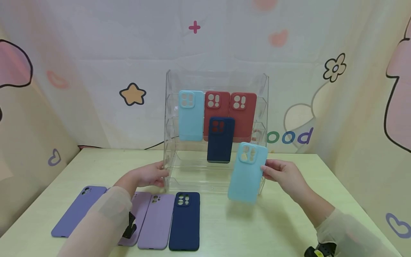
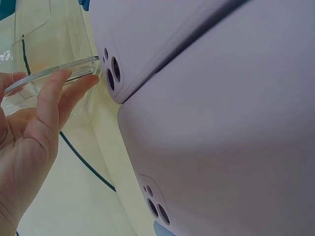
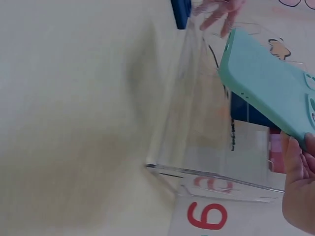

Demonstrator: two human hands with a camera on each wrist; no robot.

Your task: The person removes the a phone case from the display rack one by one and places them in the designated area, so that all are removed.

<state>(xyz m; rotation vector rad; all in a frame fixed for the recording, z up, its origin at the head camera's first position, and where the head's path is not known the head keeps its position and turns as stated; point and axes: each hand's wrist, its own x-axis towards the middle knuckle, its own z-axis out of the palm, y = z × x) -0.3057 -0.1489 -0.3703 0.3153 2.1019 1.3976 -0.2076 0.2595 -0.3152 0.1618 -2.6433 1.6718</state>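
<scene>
One rack [image 1: 189, 167] holds four phone cases [image 1: 217, 112]; in front: one light-blue case [image 1: 246, 180], one navy case [image 1: 184, 226], at least three purple cases [image 1: 156, 225].

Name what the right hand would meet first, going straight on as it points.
The right hand, light blue case leading, would probably meet the stand first; depth is unclear, so it might pass in front.

your head camera looks forward and down from farthest back; your left wrist view peers close past lilac cases [image 2: 221, 113], your right tips sideways; all share the clear rack [image 1: 199, 187].
</scene>
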